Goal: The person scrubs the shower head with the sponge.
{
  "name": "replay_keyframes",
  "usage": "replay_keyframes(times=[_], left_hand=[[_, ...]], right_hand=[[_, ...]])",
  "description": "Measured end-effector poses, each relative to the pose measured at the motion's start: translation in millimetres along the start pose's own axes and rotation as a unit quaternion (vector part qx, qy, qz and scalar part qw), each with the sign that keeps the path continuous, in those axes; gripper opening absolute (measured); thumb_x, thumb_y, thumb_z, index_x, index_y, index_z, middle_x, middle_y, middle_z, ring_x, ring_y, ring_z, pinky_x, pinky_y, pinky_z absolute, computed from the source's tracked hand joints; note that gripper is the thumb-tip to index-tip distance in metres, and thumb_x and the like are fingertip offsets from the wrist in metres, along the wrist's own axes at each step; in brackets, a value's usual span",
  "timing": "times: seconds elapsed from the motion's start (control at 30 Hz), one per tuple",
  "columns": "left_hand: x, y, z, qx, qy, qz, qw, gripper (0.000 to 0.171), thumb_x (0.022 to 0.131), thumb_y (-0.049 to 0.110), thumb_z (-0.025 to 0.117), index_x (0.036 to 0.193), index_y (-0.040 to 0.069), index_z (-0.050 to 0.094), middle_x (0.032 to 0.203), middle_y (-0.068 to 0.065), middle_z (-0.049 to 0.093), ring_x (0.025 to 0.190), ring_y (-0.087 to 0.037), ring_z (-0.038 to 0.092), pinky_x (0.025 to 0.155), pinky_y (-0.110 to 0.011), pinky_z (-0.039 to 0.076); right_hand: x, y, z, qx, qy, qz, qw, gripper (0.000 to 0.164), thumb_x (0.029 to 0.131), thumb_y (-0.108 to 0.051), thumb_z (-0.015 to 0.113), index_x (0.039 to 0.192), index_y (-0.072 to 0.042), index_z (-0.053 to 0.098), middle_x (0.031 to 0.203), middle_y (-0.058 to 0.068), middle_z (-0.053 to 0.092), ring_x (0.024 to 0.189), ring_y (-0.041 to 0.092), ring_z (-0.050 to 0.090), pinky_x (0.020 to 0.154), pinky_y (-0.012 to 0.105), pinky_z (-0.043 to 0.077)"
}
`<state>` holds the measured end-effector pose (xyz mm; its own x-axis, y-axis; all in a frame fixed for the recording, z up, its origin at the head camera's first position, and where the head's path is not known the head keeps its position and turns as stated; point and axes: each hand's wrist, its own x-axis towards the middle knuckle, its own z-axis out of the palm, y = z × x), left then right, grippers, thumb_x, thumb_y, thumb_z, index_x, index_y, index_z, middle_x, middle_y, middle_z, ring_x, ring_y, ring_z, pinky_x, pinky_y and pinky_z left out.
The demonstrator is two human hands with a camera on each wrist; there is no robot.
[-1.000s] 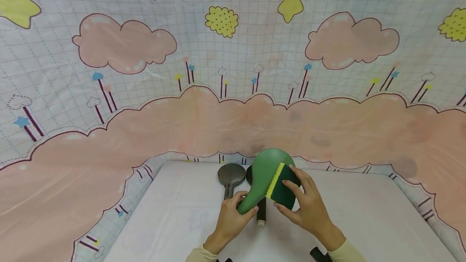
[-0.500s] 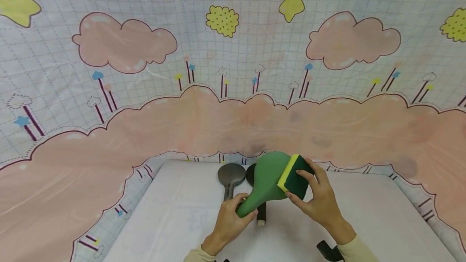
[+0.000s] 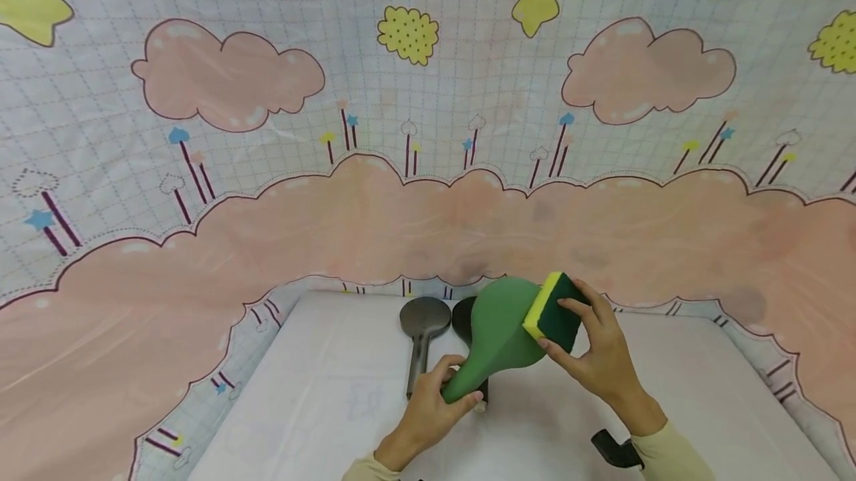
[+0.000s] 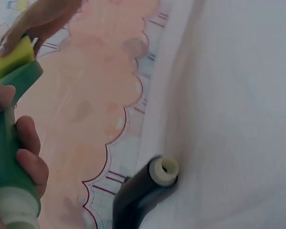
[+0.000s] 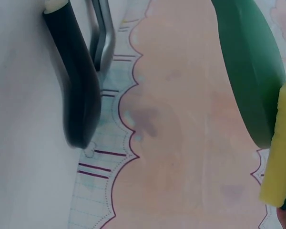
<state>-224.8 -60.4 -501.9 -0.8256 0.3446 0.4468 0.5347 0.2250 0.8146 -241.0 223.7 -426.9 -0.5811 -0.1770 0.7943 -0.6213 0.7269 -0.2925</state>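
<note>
My left hand (image 3: 428,410) grips the handle of a green ladle-shaped utensil (image 3: 498,336) and holds it tilted above the white table (image 3: 321,407). My right hand (image 3: 598,358) pinches a yellow and dark green sponge (image 3: 553,308) against the upper right edge of the green head. In the left wrist view my fingers (image 4: 31,152) curl round the green handle (image 4: 5,176), with the sponge (image 4: 9,57) at the top left. The right wrist view shows the green head (image 5: 250,67) and the sponge's yellow side (image 5: 281,157).
A grey spoon-like utensil (image 3: 423,328) and a black one (image 3: 468,340) lie side by side on the table behind my hands. The black handle (image 4: 143,193) ends in a white cap. A cartoon cloud cloth (image 3: 428,131) hangs behind the table.
My right hand has slid the sponge up and to the right across the green head, from its middle to its upper right edge. The left hand keeps its grip.
</note>
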Motion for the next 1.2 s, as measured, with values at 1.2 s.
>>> replay_keyframes(times=[1.2], left_hand=[[-1.1,33.8,-18.5,-0.043,-0.042,-0.023,0.9979,0.013,0.092,0.007,0.061,0.102,-0.001,0.058,0.084,-0.019,0.07,0.064,0.004,0.054,0.057,-0.02,0.05]], right_hand=[[4,-7,2,0.001,0.001,-0.028,1.0,0.065,0.078,-0.048,0.079,0.122,-0.004,0.061,0.147,0.022,0.045,0.127,0.036,0.049,0.103,0.004,0.028]])
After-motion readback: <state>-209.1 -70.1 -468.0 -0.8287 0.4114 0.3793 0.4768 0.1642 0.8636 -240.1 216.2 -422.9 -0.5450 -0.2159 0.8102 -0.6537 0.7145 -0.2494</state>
